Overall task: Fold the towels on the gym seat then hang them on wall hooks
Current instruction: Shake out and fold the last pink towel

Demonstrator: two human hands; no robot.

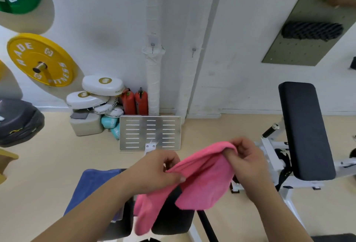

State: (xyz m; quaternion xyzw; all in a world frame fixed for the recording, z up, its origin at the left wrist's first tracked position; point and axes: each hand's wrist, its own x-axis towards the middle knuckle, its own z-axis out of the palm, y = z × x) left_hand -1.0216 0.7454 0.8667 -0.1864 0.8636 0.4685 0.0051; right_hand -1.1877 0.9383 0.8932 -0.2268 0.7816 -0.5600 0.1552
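Here both hands pinch the pink towel's (200,180) top edge — left hand (156,170), right hand (246,160) — above the black seat (173,220); blue towel (92,187) lies left.

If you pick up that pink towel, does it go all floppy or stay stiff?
Probably floppy: the pink towel sags between the left hand and the right hand, and its loose end dangles below. It is likely light, since pinching fingers alone hold it up. It looks fuzzy, so it is probably not slippery.
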